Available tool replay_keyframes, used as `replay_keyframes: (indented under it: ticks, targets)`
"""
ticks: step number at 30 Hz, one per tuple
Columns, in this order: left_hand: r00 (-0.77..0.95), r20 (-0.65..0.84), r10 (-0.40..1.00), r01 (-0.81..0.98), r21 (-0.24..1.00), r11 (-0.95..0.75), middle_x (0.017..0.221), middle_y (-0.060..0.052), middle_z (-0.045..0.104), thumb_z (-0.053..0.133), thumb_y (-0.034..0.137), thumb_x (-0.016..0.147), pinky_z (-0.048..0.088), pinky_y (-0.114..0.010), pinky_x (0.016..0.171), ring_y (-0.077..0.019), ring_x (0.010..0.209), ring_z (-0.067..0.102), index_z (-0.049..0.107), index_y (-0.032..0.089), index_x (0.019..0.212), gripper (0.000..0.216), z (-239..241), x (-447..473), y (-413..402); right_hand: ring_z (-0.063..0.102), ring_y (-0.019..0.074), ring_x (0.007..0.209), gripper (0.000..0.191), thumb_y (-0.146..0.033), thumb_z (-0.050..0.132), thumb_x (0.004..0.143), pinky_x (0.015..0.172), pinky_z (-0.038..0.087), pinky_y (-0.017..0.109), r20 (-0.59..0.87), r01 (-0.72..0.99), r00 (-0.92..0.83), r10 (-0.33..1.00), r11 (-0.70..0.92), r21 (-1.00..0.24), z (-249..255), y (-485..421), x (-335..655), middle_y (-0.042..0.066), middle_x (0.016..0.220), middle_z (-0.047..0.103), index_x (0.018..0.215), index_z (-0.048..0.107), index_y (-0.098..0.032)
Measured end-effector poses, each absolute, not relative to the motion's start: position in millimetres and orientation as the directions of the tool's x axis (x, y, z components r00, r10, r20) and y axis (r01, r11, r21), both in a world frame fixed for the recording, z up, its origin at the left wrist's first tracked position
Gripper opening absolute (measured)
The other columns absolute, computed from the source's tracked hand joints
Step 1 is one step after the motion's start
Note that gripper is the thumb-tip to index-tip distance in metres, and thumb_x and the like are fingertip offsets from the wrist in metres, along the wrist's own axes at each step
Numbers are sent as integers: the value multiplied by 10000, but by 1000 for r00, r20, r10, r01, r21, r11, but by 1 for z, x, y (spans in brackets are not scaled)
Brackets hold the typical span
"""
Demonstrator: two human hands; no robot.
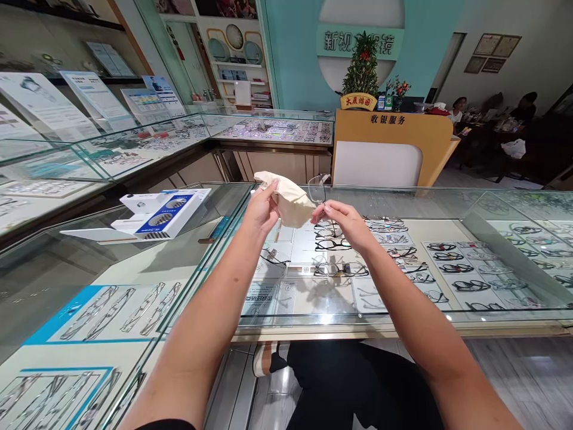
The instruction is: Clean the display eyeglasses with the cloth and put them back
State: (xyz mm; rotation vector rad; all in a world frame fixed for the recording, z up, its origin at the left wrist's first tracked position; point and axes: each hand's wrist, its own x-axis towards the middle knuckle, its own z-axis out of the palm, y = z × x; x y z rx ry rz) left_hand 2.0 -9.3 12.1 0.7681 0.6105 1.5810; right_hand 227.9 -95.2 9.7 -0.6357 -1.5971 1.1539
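Observation:
My left hand (264,209) grips a cream-coloured cloth (293,200) that hangs in loose folds above the glass counter. Close to its right edge, my right hand (340,216) pinches a pair of glasses (317,189) with thin frames, holding them up in the air. One lens shows above the fingers, and the cloth seems to cover part of the glasses. Whether the cloth touches the lens I cannot tell. Beneath both hands, rows of eyeglasses (341,270) lie inside the display case.
The glass counter top (308,319) spans the view in front of me. On its left part stands an open white and blue box (168,218). More frames lie in the case at lower left (107,310). Beyond are a yellow cashier desk (394,125), a potted plant (363,68) and seated people (459,110).

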Motion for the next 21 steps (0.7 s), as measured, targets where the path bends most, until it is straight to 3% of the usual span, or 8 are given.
replay_keyframes:
  ticks: [3, 7, 11, 14, 21]
  targets:
    - [-84, 163, 983, -616, 767, -179, 837, 6, 768, 1077, 296, 652, 585, -238, 749, -135, 776, 716, 722, 161, 934, 474, 12, 2, -9, 729, 257, 986, 482, -712, 736, 980, 1044, 532, 419, 425, -131, -379, 822, 407, -904, 10, -97, 228, 52, 942, 814, 940, 825, -239]
    - [-38, 255, 966, -528, 816, -236, 851, 6, 760, 1129, 411, 520, 540, -240, 690, -137, 757, 687, 733, 169, 931, 620, 13, 3, -16, 718, 255, 1051, 409, -657, 718, 1019, 1100, 507, 416, 492, -173, -252, 834, 461, -870, 5, -90, 230, 35, 994, 814, 965, 827, -267]
    - [140, 326, 935, -409, 879, -245, 880, -31, 763, 1104, 507, 595, 538, -270, 717, -167, 788, 697, 732, 166, 955, 620, 12, 8, -26, 698, 236, 1098, 334, -593, 722, 1045, 1121, 480, 394, 542, -194, -179, 821, 511, -838, 2, -86, 232, 20, 1035, 809, 987, 834, -284]
    - [232, 339, 912, -366, 899, -241, 898, -49, 773, 1089, 553, 634, 552, -289, 753, -176, 800, 700, 716, 166, 964, 631, 11, 14, -32, 696, 247, 1085, 400, -655, 740, 1014, 1052, 514, 388, 510, -189, -221, 832, 476, -859, 4, -90, 230, 35, 1016, 807, 968, 825, -267]
    - [268, 309, 913, -326, 921, -216, 950, -55, 782, 1056, 509, 690, 554, -301, 793, -178, 835, 708, 698, 161, 1032, 605, 5, 15, -28, 691, 241, 991, 469, -713, 740, 986, 952, 529, 368, 447, -189, -247, 860, 410, -892, 4, -92, 228, 51, 964, 783, 976, 819, -252]
